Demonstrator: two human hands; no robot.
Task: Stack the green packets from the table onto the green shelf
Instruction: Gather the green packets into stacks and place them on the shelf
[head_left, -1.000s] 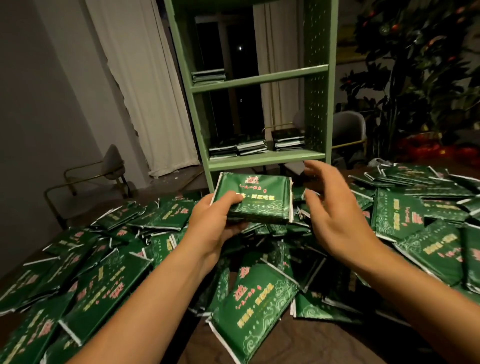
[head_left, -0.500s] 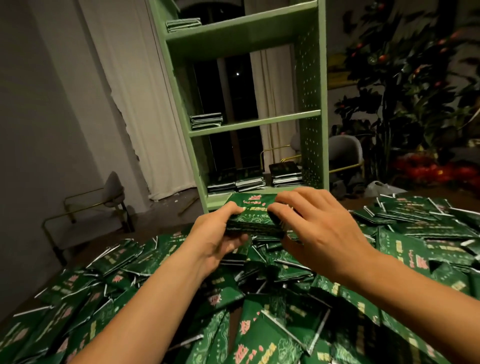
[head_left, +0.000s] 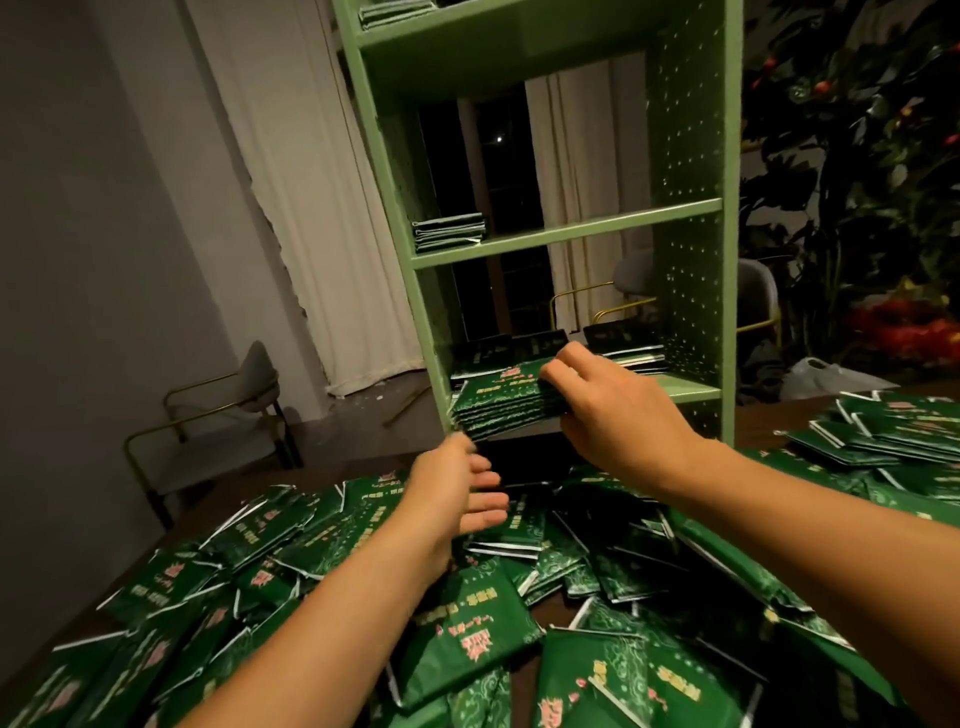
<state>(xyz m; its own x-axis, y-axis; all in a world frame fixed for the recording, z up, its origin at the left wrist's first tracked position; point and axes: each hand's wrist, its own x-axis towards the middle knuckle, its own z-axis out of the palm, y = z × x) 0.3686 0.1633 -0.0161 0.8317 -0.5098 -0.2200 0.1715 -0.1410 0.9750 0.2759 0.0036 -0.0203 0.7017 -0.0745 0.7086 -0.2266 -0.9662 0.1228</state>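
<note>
My right hand (head_left: 618, 400) grips a small stack of green packets (head_left: 498, 402) by its right end and holds it at the front of the green shelf's (head_left: 691, 208) lowest visible board, over the left side. My left hand (head_left: 460, 491) is off the stack, below it, fingers relaxed and holding nothing. Stacks of packets lie on that board (head_left: 631, 343) and one on the board above (head_left: 449, 231). A big loose heap of green packets (head_left: 467, 623) covers the table in front of me.
A grey chair with a brass frame (head_left: 218, 410) stands left of the shelf, another (head_left: 753, 296) behind it. White curtains hang at the back. A dark plant with red fruit (head_left: 857, 156) fills the right. More packets (head_left: 893, 426) are piled at the table's right edge.
The stack went forward and up from above the heap to the shelf's lower board. My left hand let go of it and dropped back; my right hand now carries it alone.
</note>
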